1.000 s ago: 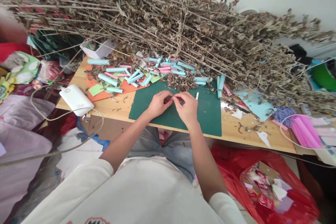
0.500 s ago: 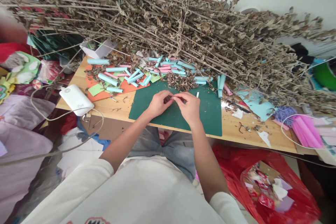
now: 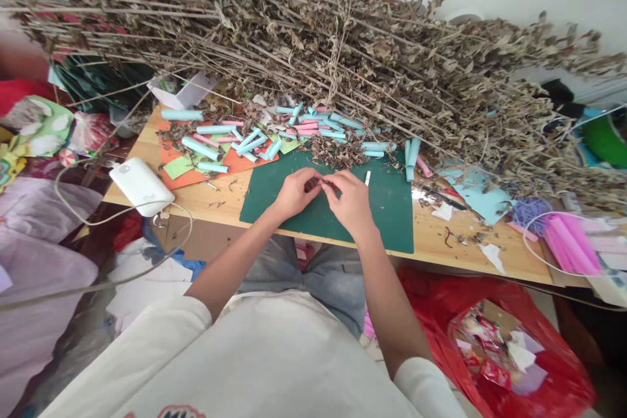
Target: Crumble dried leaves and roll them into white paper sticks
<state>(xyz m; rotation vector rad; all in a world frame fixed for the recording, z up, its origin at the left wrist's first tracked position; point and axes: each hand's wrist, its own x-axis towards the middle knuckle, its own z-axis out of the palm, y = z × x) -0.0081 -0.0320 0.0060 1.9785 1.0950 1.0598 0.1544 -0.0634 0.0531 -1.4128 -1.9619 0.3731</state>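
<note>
Over the green cutting mat (image 3: pixel 386 215), my left hand (image 3: pixel 295 194) and my right hand (image 3: pixel 349 199) meet at the fingertips. Both are closed in a pinch around something small and dark, too tiny to make out. Just beyond them lies a heap of crumbled dry leaves (image 3: pixel 337 151) at the mat's far edge. A small white strip (image 3: pixel 367 177) rests on the mat to the right of my right hand. Rolled blue paper tubes (image 3: pixel 252 142) and thinner pink paper tubes (image 3: pixel 308 131) lie scattered behind and to the left.
A large bundle of dried leafy stalks (image 3: pixel 313 46) spans the back of the wooden table (image 3: pixel 470 255). A white power bank (image 3: pixel 142 186) with a cable sits at left. On the right are a black pen (image 3: pixel 449 200), purple string (image 3: pixel 531 214) and a red bag (image 3: pixel 553 346) of scraps below.
My right fingertips have shifted slightly against the left ones, still pinched together. The view has moved a little; the tubes and leaves lie as before.
</note>
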